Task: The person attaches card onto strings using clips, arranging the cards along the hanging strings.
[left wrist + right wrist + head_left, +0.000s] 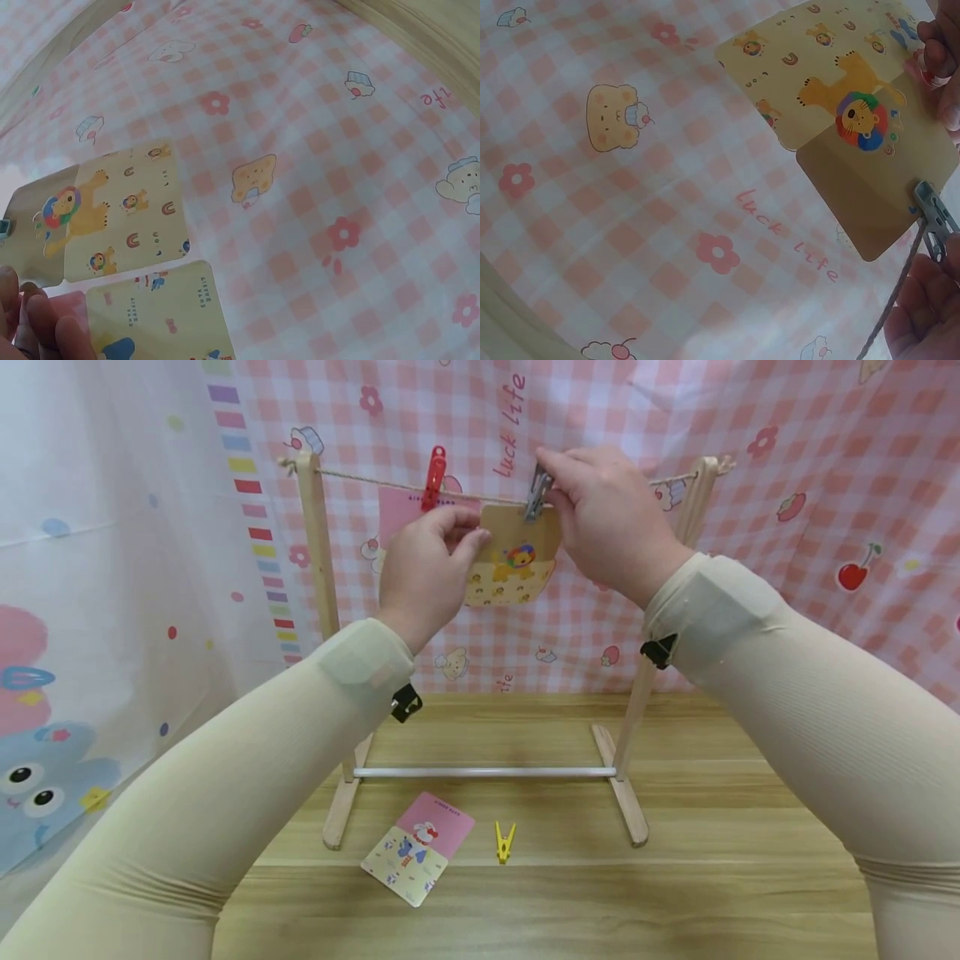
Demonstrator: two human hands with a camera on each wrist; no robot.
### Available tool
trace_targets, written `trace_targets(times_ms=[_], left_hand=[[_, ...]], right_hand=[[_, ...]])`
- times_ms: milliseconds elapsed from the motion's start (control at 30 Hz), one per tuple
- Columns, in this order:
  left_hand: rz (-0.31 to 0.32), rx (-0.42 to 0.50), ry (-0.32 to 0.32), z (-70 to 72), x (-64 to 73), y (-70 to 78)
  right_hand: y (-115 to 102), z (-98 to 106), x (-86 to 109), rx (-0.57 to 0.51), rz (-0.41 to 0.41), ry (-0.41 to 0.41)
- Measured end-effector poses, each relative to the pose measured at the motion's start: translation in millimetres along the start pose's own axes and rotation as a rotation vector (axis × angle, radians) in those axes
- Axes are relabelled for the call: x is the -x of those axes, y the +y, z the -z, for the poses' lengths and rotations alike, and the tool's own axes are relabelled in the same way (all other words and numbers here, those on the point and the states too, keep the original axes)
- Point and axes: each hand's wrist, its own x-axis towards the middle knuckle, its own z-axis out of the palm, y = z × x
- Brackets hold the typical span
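A tan and yellow card with a lion (513, 564) hangs at the rope (360, 479), upright. My left hand (431, 568) pinches its upper left edge between thumb and fingers. In my right hand (611, 506) is a grey clothespin (538, 493), held by its upper end, with its lower end over the card's top edge. The right wrist view shows the clothespin (934, 217) at the card's edge, where the rope meets it. Left of the lion card, a pink card (397, 510) hangs under a red clothespin (434, 477), partly hidden behind my left hand.
The rope runs between two wooden posts (318, 543), joined low down by a white rod (483, 772). On the wooden table (720, 860) lie a pink and yellow card (418, 849) and a yellow clothespin (504, 843). A pink checked cloth (810, 610) hangs behind.
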Motion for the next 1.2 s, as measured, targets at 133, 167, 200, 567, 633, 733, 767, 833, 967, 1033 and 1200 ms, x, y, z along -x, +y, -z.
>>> trace_targets(times_ms=[133, 167, 200, 567, 633, 733, 767, 833, 967, 1033, 1200], left_hand=[[0.002, 0.003, 0.002, 1.2, 0.4, -0.6], [0.001, 0.000, 0.003, 1.5, 0.5, -0.8], [0.001, 0.001, 0.002, 1.8, 0.5, -0.9], [0.011, 0.001, -0.012, 4.9, 0.3, -3.4], [0.008, 0.005, -0.010, 5.2, 0.3, -3.8], [0.006, 0.006, -0.010, 5.6, 0.8, -4.1], [0.004, 0.006, -0.010, 5.8, 1.1, -4.3], [0.001, 0.008, -0.014, 6.3, 2.0, -4.3], [-0.011, 0.005, -0.029, 7.6, 4.8, -4.9], [-0.018, -0.002, -0.037, 8.4, 6.6, -5.7], [-0.053, -0.030, -0.051, 10.6, 11.2, -10.0]], right_hand=[[0, 0, -0.3, -0.009, -0.005, 0.001], [0, 0, -0.4, -0.011, -0.008, 0.001], [0, 0, -0.5, -0.013, -0.009, 0.002], [1, 3, -1.9, -0.001, -0.053, -0.021], [1, 3, -2.1, 0.010, -0.049, -0.017], [2, 3, -1.8, 0.015, -0.045, -0.009], [2, 3, -1.6, 0.016, -0.045, -0.008], [2, 3, -1.0, 0.012, -0.053, -0.010], [4, 2, 1.4, -0.009, -0.039, 0.017], [5, 0, 3.3, -0.022, -0.018, 0.046], [9, -2, 11.9, -0.030, 0.043, 0.117]])
